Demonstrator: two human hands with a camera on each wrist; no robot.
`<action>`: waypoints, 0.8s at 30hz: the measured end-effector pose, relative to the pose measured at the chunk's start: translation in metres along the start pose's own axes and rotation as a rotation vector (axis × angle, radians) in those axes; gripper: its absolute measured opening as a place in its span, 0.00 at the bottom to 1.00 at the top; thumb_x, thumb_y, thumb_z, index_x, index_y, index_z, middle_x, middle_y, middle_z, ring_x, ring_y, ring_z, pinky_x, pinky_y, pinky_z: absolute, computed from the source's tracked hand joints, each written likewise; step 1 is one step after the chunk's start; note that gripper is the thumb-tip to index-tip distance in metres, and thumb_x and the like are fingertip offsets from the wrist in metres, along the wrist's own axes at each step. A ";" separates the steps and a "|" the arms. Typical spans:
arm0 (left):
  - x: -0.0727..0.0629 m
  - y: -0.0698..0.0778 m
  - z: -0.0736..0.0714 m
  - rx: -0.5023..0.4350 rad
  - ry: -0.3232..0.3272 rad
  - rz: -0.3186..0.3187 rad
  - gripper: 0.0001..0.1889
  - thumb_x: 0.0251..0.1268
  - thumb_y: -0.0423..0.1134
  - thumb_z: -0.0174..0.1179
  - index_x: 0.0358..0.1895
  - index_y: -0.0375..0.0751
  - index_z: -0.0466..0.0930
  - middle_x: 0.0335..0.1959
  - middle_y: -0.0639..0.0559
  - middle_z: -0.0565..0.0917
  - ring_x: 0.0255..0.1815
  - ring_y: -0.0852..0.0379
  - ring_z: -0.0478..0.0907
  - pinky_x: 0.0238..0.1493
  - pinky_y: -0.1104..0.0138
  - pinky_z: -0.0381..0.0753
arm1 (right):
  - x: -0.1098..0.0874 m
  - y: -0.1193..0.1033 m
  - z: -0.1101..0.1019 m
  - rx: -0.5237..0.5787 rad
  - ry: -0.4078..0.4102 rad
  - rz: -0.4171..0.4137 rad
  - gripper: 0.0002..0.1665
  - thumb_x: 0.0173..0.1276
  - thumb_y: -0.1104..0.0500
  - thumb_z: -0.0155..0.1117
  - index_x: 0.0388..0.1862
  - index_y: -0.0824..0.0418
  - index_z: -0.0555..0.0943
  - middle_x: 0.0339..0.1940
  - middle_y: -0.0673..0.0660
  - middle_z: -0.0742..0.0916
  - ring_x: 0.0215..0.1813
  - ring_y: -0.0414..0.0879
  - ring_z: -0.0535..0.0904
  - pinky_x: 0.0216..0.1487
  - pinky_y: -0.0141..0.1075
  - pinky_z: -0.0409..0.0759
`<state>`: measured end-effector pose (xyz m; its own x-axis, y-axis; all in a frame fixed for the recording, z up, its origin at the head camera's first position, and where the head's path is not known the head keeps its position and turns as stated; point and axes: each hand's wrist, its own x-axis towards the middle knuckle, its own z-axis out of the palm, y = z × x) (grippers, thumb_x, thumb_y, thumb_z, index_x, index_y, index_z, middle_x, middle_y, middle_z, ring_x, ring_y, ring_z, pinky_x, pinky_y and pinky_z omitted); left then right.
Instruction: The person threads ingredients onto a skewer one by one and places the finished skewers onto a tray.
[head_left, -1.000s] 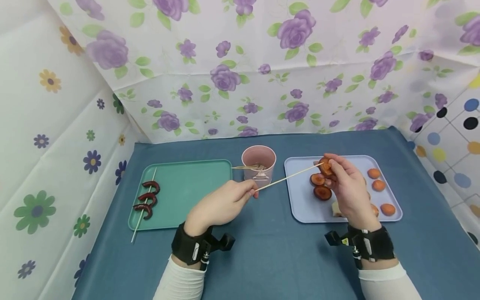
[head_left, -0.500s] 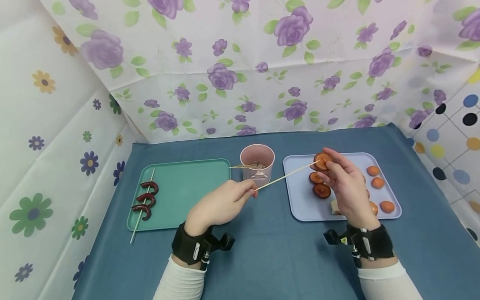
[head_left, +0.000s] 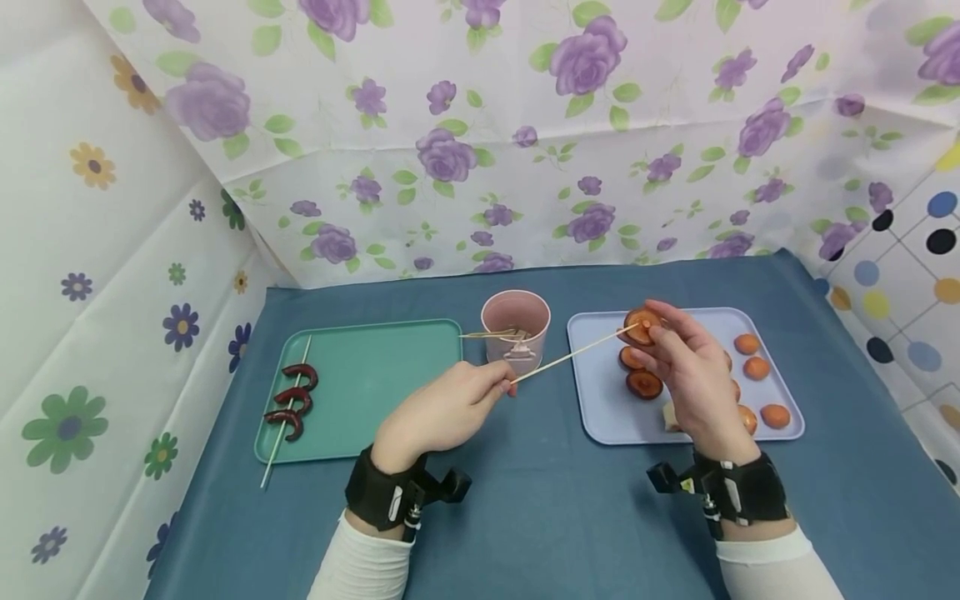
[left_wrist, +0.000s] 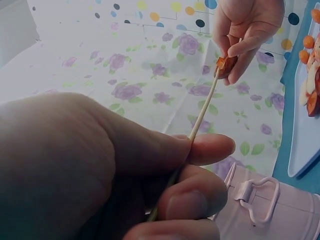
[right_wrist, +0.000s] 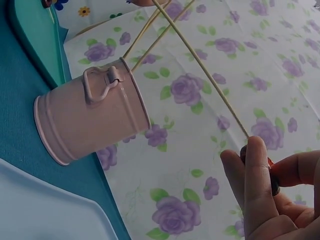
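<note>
The grip of the left hand [head_left: 442, 407] pinches a skewer [head_left: 573, 354] near the pink bucket [right_wrist: 95, 125]; the grip of the right hand [head_left: 696, 375] pinches a brown round piece [head_left: 639, 316] over the far left part of the lilac tray [head_left: 611, 425], the skewer's tip at its face. Threading seems the step in hand; the next move likely calls for a firm, straight push.

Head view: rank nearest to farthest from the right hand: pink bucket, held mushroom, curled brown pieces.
1. Held mushroom: pinched in the right hand.
2. Pink bucket: left of that hand.
3. Curled brown pieces: far left, on the green tray.
</note>
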<state>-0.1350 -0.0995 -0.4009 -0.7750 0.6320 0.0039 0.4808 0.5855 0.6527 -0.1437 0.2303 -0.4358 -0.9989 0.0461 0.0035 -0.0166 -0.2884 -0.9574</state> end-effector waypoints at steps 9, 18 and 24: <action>0.000 0.000 0.000 -0.002 -0.011 0.001 0.11 0.90 0.39 0.48 0.50 0.48 0.82 0.35 0.60 0.81 0.30 0.60 0.74 0.37 0.62 0.75 | -0.001 -0.001 0.001 -0.006 -0.004 -0.012 0.26 0.85 0.57 0.61 0.76 0.62 0.74 0.63 0.58 0.81 0.52 0.44 0.89 0.54 0.35 0.85; 0.000 0.000 0.001 0.002 -0.002 0.008 0.11 0.90 0.38 0.48 0.49 0.47 0.82 0.37 0.59 0.83 0.31 0.60 0.75 0.37 0.62 0.76 | -0.003 0.000 0.003 -0.016 -0.047 -0.006 0.27 0.85 0.57 0.61 0.77 0.63 0.72 0.63 0.61 0.81 0.52 0.44 0.90 0.54 0.36 0.85; 0.001 -0.001 0.002 0.018 0.035 0.009 0.11 0.89 0.38 0.50 0.51 0.48 0.83 0.37 0.60 0.83 0.33 0.60 0.76 0.39 0.62 0.76 | -0.006 -0.004 0.007 0.007 -0.113 0.022 0.29 0.87 0.60 0.57 0.82 0.63 0.69 0.69 0.58 0.80 0.55 0.44 0.90 0.55 0.37 0.84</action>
<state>-0.1356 -0.0981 -0.4027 -0.7846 0.6189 0.0364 0.4945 0.5893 0.6389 -0.1378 0.2243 -0.4303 -0.9976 -0.0679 0.0152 0.0056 -0.2949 -0.9555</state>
